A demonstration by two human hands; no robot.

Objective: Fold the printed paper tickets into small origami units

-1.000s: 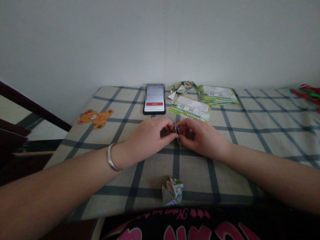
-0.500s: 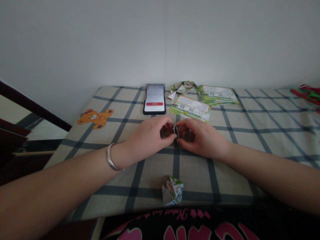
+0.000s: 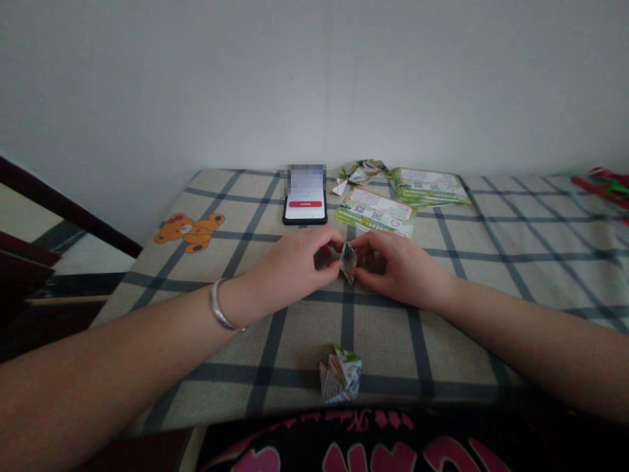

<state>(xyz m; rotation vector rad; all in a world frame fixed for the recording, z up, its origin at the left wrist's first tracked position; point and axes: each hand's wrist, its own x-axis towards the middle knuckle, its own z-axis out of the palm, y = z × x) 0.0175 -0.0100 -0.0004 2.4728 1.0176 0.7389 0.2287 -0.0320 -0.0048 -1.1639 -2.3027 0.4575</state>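
My left hand [image 3: 289, 265] and my right hand [image 3: 400, 269] meet over the checked cloth [image 3: 462, 314], both pinching a small folded piece of printed paper [image 3: 348, 261] between their fingertips. The piece stands on edge, its pale face turned toward me. A silver bangle [image 3: 219, 307] circles my left wrist. Close to my body sits a finished folded paper shape [image 3: 340, 375] with green and white print.
A phone [image 3: 305, 204] with a lit screen lies beyond my hands. Green printed leaflets [image 3: 377, 211] and a stack of them [image 3: 426, 185] lie at the back, with folded scraps [image 3: 360, 172] beside. An orange bear print [image 3: 189, 231] marks the cloth's left. Red-green items [image 3: 607, 185] lie far right.
The folded piece between my fingertips has turned, showing a wider pale face than before. Both hands stay in nearly the same spot.
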